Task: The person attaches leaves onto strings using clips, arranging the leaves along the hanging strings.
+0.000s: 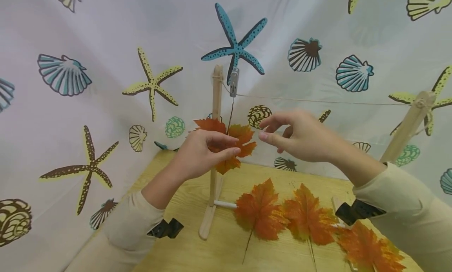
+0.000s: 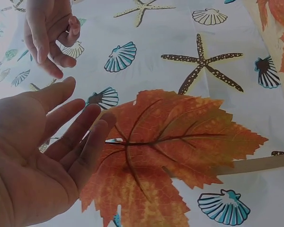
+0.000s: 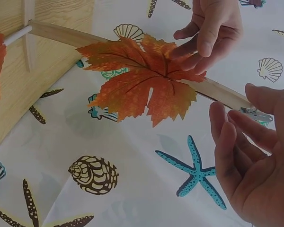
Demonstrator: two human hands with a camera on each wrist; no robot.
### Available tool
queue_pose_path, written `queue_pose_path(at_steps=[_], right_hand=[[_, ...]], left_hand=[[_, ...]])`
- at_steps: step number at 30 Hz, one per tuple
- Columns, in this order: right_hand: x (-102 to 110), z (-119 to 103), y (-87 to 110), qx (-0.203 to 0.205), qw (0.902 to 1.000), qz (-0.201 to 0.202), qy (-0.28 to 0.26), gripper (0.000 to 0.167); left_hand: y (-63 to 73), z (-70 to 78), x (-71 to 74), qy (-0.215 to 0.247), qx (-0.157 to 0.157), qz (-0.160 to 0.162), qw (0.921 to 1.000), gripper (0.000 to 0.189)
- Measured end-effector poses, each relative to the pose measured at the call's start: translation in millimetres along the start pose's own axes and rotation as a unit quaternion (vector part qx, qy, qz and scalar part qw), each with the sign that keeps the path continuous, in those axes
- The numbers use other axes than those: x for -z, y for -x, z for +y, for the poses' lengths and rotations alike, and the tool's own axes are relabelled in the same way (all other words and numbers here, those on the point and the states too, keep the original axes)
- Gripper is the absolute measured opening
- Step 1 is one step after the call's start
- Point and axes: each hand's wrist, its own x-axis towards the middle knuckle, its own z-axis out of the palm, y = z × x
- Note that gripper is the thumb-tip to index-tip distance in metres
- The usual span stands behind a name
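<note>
Maple leaf [image 1: 244, 137] hanging on the far side of the left hand [image 1: 199, 152] seems light, flimsy, best pinched by its stem [image 1: 231, 112]; that hand and the right hand [image 1: 303, 137], fingers relaxed, grip nothing.

The left hand [image 1: 206, 152] and right hand [image 1: 305, 136] are showing bare; a cream left sleeve [image 1: 128, 225] and matching right sleeve [image 1: 406, 201] are creasing lightly; a boxy black left wrist camera [image 1: 165, 229] and similar right wrist camera [image 1: 360, 212] are jutting out.
</note>
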Motion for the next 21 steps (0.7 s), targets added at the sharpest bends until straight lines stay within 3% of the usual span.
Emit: queue_pose_path(at_steps=[10,21], right_hand=[[-3.4,8.6,5.7,0.002,1.0000,-0.003,0.002,0.032],[-17.6,18.5,19.0,-0.006,0.9992,-0.013,0.037,0.039]], left_hand=[[2.3,-6.5,-7.4,0.020,-0.008,-0.010,0.9997,0.027],[9.2,-15.1,-19.5,-0.029,-0.029,-0.039,0.9984,0.033]])
